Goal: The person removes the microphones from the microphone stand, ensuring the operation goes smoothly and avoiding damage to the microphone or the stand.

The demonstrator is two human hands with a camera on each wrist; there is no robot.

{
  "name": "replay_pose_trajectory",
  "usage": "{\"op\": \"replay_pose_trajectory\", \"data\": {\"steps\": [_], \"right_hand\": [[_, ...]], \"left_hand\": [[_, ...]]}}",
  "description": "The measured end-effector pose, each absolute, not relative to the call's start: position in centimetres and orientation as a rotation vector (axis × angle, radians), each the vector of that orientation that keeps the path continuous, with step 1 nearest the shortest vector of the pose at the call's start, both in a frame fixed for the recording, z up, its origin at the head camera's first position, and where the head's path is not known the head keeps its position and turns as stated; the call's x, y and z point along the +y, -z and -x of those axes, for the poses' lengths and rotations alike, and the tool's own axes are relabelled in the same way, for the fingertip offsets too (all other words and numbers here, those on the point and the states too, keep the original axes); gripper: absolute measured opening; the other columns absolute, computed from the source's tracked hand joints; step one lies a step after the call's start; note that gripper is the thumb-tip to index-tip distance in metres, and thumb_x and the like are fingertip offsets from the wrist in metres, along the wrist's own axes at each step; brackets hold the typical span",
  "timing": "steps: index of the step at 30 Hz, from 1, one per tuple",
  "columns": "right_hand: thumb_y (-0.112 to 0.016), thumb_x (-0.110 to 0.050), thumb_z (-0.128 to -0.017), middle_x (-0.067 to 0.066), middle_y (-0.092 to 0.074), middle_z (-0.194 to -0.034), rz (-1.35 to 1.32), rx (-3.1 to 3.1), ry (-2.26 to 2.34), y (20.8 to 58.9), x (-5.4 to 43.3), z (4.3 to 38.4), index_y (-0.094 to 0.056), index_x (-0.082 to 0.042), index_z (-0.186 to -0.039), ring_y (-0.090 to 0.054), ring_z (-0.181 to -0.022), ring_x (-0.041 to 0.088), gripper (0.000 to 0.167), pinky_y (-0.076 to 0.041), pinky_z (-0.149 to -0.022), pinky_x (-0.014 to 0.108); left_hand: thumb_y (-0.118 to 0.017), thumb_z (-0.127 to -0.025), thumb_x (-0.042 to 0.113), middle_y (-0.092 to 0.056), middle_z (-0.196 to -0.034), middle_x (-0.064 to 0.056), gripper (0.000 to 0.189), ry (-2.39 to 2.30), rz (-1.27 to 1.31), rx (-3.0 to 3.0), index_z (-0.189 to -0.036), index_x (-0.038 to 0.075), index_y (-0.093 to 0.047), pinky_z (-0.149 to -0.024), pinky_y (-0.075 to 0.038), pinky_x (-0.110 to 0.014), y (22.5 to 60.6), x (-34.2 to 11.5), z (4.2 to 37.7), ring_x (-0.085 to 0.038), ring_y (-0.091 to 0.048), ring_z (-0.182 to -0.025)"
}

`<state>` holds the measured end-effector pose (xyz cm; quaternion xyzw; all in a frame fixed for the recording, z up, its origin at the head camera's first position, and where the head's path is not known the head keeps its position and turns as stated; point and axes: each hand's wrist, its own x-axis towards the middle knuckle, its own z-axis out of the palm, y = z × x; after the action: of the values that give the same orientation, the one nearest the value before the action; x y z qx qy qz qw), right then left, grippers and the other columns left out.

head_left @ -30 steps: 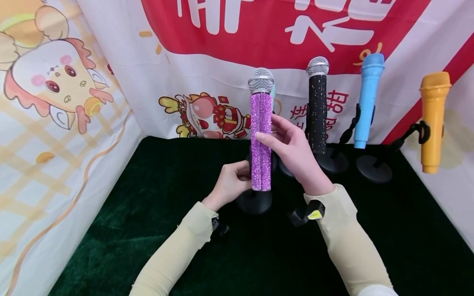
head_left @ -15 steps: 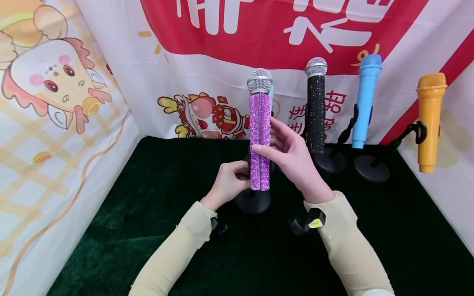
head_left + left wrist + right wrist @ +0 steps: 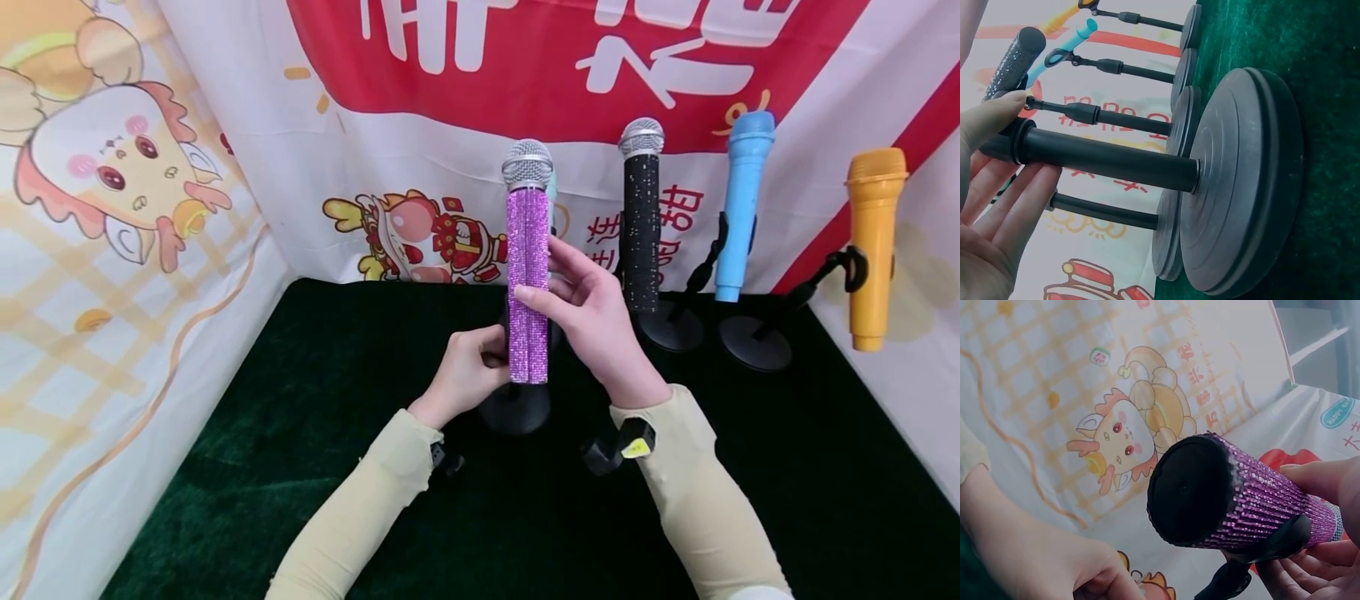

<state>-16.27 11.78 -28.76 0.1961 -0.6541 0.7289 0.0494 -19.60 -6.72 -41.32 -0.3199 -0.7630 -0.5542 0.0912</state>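
A purple glittery microphone (image 3: 528, 225) with a silver mesh head stands upright in front of me. My right hand (image 3: 600, 325) grips its body from the right, thumb across the front and fingers behind. The right wrist view shows a black clip (image 3: 1282, 542) around the microphone, near its black end cap. Below it, my left hand (image 3: 467, 371) holds the collar at the top of the black stand pole (image 3: 1110, 159), thumb on one side and fingers on the other. The stand's round base (image 3: 1229, 187) rests on the green cloth.
To the right, a black speckled microphone (image 3: 641, 225), a blue microphone (image 3: 742, 208) and an orange microphone (image 3: 873, 250) sit on stands. A pale green one (image 3: 553, 196) is mostly hidden behind the purple one. Printed fabric walls (image 3: 247, 125) enclose the green cloth (image 3: 300, 467).
My right hand sits slightly lower on the purple microphone than a second ago. The left hand has stayed at the stand's collar, and the microphone has hardly moved.
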Motion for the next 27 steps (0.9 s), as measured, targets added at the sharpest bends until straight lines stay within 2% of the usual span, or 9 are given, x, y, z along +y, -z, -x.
{"op": "replay_pose_trajectory", "data": {"steps": [16, 27], "right_hand": [[-0.077, -0.007, -0.091, 0.017, -0.063, -0.131, -0.559, -1.960, -2.220, 28.4, 11.6, 17.0, -0.052, -0.008, -0.148, -0.068, -0.112, 0.026, 0.062, -0.056, -0.092, 0.035], [-0.077, -0.008, -0.092, 0.016, -0.062, -0.133, -0.535, -1.951, -2.232, 28.1, 11.4, 17.4, -0.052, -0.009, -0.148, -0.068, -0.112, 0.026, 0.061, -0.057, -0.091, 0.036]], "left_hand": [[-0.079, -0.083, -0.007, -0.074, -0.089, 0.001, 0.022, 1.626, 0.957, -2.266, -0.091, 0.010, -0.067, -0.070, -0.061, -0.027, 41.2, -6.7, 19.4, -0.008, -0.071, -0.081], [-0.083, -0.085, 0.002, -0.074, -0.090, 0.004, 0.019, 1.592, 0.937, -2.276, -0.095, 0.012, -0.070, -0.071, -0.060, -0.025, 41.1, -6.8, 19.3, -0.007, -0.071, -0.082]]}}
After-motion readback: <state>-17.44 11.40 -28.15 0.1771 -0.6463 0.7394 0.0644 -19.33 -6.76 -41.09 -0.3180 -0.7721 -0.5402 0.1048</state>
